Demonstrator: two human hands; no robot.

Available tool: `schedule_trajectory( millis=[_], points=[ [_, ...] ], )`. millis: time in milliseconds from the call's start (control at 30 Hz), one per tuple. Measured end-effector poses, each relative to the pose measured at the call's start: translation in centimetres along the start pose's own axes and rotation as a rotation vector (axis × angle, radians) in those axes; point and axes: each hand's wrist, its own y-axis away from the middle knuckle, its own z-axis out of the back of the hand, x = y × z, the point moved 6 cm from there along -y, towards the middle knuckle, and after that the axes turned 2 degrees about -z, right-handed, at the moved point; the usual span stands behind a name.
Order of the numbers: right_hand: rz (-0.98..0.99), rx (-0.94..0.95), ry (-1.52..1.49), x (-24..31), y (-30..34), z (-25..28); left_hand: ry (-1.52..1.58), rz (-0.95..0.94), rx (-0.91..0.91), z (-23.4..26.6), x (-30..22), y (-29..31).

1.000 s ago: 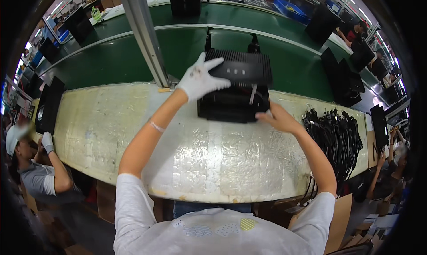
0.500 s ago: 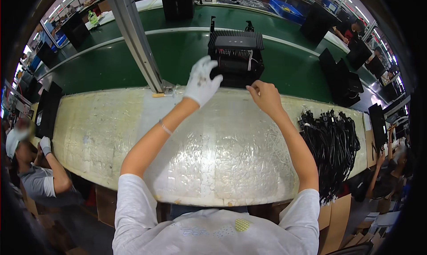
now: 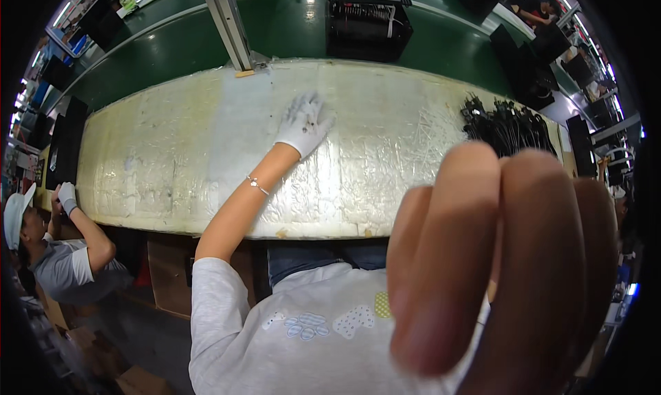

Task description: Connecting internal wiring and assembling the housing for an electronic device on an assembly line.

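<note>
My left hand (image 3: pixel 303 125), in a white glove with dark smudges, is over the wrapped tabletop (image 3: pixel 172 147). Its fingers are spread and hold nothing. Bare and blurred, my right hand (image 3: pixel 509 257) is raised very close to the camera and fills the lower right. Its fingers are bent, with a narrow gap between two of them; the thumb and palm are hidden, and I see no object in it. Beyond the tabletop, apart from both hands, a black box-shaped device (image 3: pixel 368 26) with a ribbed top and a light tie sits on the green surface (image 3: pixel 282 26).
A pile of black cables (image 3: pixel 506 123) lies at the table's right, partly behind my right hand. A metal post (image 3: pixel 227 26) rises at the far edge. At the left, a co-worker (image 3: pixel 65 250) works by a black panel (image 3: pixel 67 143). Cardboard boxes (image 3: pixel 169 274) stand below.
My left hand has drawn back from the black device to the tabletop. My right hand has left the device's near edge and come up close to the camera. The view has tilted down.
</note>
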Motion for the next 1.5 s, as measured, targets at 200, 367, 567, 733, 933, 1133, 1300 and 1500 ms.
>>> schedule_trajectory(
  millis=[200,367,567,733,933,1133,1300,1500],
  points=[
    [-0.003,0.024,-0.007,-1.0,0.7,-7.9,0.173,0.100,-0.114,4.0,-1.3,1.3],
    [-0.010,0.044,-0.028,-0.1,2.5,-11.2,0.147,0.098,-0.130,4.0,-1.0,1.1],
    [-0.016,0.072,-0.061,-2.4,1.1,-12.1,0.128,0.097,-0.139,4.2,-1.4,0.9],
    [-0.016,0.107,-0.097,-4.0,0.2,-13.5,0.102,0.070,-0.236,3.6,-1.1,0.9],
    [-0.014,0.143,-0.106,-4.0,0.4,-15.8,0.109,0.045,-0.289,4.1,-1.3,0.9],
    [0.000,0.183,-0.123,-4.6,-0.3,-17.1,0.099,0.046,-0.247,4.3,-1.1,0.8],
    [0.000,0.213,-0.142,-3.5,0.4,-16.2,0.090,0.039,-0.207,3.7,-1.0,0.7],
    [0.008,0.249,-0.139,-6.4,-2.4,-17.8,0.051,-0.002,-0.284,4.3,-2.3,0.3]
  ],
)
